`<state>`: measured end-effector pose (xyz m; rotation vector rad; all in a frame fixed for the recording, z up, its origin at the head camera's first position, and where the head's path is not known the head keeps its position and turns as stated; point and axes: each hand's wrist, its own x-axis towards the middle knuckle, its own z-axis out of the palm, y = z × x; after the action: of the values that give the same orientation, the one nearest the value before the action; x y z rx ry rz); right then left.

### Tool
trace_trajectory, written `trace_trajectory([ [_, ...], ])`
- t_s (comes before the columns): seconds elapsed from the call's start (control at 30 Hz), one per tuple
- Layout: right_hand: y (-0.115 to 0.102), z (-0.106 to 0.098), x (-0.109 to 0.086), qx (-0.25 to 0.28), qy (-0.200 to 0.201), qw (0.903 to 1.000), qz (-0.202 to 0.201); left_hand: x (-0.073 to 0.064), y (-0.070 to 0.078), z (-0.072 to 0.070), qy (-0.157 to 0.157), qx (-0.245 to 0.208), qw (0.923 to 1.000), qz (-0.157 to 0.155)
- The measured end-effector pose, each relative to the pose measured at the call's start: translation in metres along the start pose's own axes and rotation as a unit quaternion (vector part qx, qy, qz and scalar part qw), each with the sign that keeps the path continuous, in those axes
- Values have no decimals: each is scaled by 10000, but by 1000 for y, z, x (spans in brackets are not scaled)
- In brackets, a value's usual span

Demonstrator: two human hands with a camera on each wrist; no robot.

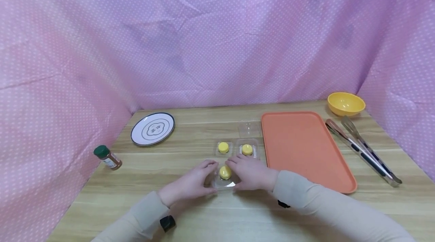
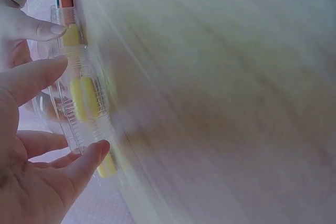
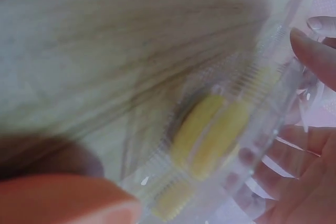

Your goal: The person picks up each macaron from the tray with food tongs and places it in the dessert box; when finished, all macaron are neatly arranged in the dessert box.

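A yellow macaron (image 1: 225, 172) sits in a clear plastic box (image 1: 221, 185) at the near middle of the table. My left hand (image 1: 190, 181) holds the box's left side, with thumb and fingertips at its edges in the left wrist view. On the opposite side my right hand (image 1: 251, 172) grips the same box, its fingers hiding part of it. Ribbed clear walls surround the macaron (image 3: 210, 135) in the right wrist view. Just beyond the hands, two more yellow macarons, one on the left (image 1: 223, 147) and one on the right (image 1: 247, 149), lie in clear plastic trays.
A flat clear plastic piece (image 1: 249, 129) lies behind the trays, beside an orange tray (image 1: 299, 147). Metal tongs (image 1: 367, 151) and a yellow bowl (image 1: 346, 104) are at the right. At the left stand a white plate (image 1: 153, 128) and a green-capped spice jar (image 1: 108, 157).
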<state>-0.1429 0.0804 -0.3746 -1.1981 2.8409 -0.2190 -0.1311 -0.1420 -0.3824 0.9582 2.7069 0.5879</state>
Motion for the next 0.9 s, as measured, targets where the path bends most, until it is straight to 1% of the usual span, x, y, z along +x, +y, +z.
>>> trace_trajectory([
  [0.13, 0, 2, 1, -18, 66, 10000, 5, 1, 0, 0, -21, -141, 9999, -22],
  [0.27, 0, 5, 3, 122, 14, 9999, 82, 1, -1, -1, -101, -224, 9996, -149],
  [0.37, -1, 5, 4, 220, 48, 9997, 93, 1, -2, 0, -110, -291, 9993, -191],
  [0.53, -3, 4, 6, 279, 165, 9995, 40, 2, -5, -1, -91, -383, 9991, -150],
  [0.77, -1, 2, 11, 582, 86, 9981, 157, 6, -10, -5, -151, -580, 9982, -43],
  [0.9, 1, 3, 13, 745, 68, 9972, 86, 8, -14, -5, -209, -621, 9978, 33],
])
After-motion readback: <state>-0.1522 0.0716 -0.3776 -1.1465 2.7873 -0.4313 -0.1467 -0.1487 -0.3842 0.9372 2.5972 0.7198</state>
